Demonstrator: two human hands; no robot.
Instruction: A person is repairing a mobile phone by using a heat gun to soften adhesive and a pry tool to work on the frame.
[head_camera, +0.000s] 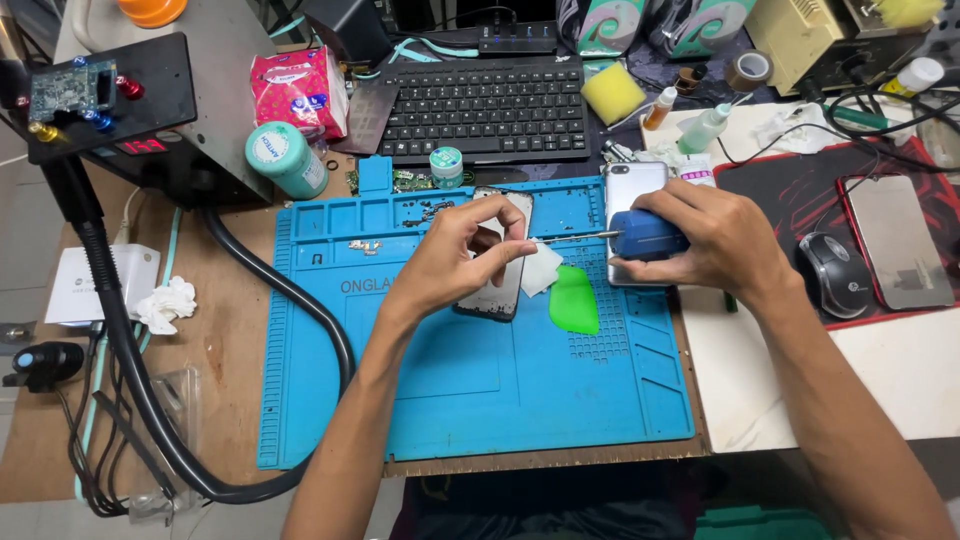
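The left hand (462, 250) pinches the opened phone frame (497, 262) on the blue repair mat (470, 380); the right hand (705, 238) grips a blue-handled screwdriver (640, 235), tip near the frame's edge; keeping it level and the frame pinned flat looks wise

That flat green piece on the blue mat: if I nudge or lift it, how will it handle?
The green piece looks thin and flat, so it is probably light and may flex. Lying flush on the blue mat, it should slide, not roll. Its low edge may be hard to pinch.

Matt blue rubbery mat (480, 400), glossy green plastic card (574, 300), bare wooden bench (230, 340)
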